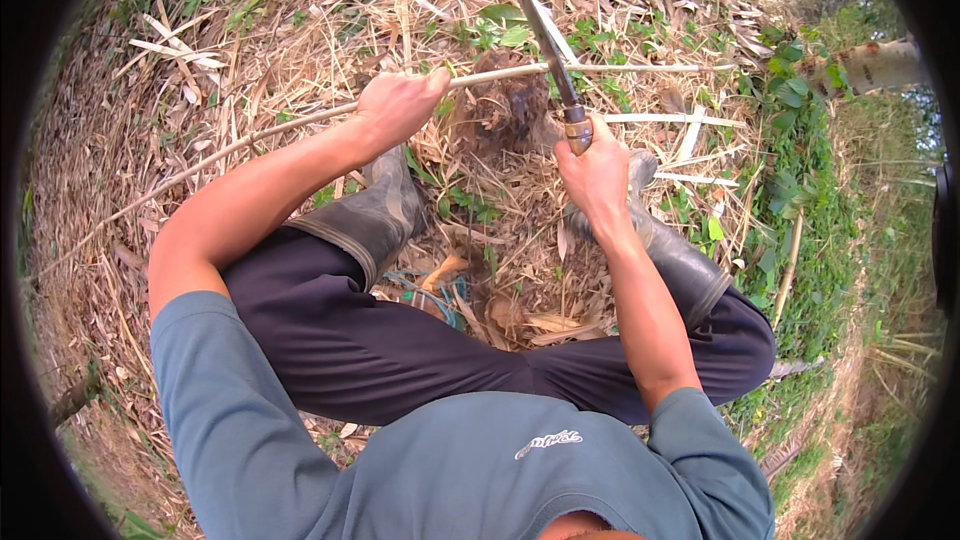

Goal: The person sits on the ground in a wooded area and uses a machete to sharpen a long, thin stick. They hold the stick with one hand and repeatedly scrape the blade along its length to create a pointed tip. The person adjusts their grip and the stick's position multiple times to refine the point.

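My left hand (402,103) is closed around a long, thin, pale bamboo strip (500,75). The strip runs from the lower left, through that hand, to the right past the knife. In my right hand (597,178) is the handle of a long-bladed knife (548,38), its dark blade pointing up and away. The blade crosses the strip just above the handle; whether its edge bites into the strip I cannot tell. Below the crossing, a brown, rough stump-like lump (505,110) sits on the ground between my feet.
My boots (375,215) stand apart on dry leaf litter. Between my legs lies some blue-green cord (455,305). Pale split strips (690,135) lie beside my right foot, with more crossed strips (180,48) at the far left. Pale trunks (875,65) and green plants stand at the right.
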Available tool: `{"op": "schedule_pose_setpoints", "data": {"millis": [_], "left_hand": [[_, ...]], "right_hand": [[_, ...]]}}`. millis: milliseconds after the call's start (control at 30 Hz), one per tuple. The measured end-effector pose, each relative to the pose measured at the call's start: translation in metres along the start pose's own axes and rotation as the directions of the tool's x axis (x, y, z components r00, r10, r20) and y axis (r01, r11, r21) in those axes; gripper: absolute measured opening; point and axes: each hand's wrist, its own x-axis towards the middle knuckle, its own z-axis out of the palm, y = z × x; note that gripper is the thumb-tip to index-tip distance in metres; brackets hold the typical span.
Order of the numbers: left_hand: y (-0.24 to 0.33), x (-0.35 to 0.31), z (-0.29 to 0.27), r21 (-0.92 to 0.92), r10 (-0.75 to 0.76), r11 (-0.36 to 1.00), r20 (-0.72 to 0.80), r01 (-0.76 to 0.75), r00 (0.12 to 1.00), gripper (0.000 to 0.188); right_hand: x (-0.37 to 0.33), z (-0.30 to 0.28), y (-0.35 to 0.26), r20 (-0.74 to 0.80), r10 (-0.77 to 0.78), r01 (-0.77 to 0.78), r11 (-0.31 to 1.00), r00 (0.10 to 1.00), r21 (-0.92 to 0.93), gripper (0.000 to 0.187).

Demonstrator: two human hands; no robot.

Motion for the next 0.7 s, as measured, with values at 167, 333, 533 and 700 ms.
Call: {"op": "schedule_pose_setpoints", "data": {"millis": [167,333,533,700], "left_hand": [[0.000,0.001,0.000,0.032,0.011,0.999,0.019,-0.011,1.000,0.010],[0.005,-0.002,-0.003,-0.001,-0.021,1.000,0.076,0.021,0.997,0.011],[0.004,0.001,-0.005,0.005,0.000,1.000,0.053,0.000,0.999,0.010],[0.006,-0.001,-0.009,0.031,-0.012,0.999,0.048,0.011,0.999,0.008]], "right_hand": [[-0.002,0.007,0.004,0.027,0.000,0.000,1.000,1.000,0.000,0.022],[-0.010,-0.010,-0.029,-0.030,-0.036,0.039,0.996,0.999,0.080,0.026],[0.004,-0.002,0.002,-0.006,-0.039,0.038,0.994,0.999,-0.104,0.025],[0.003,-0.024,-0.032,0.021,-0.020,0.019,0.999,1.000,0.042,0.024]]}}
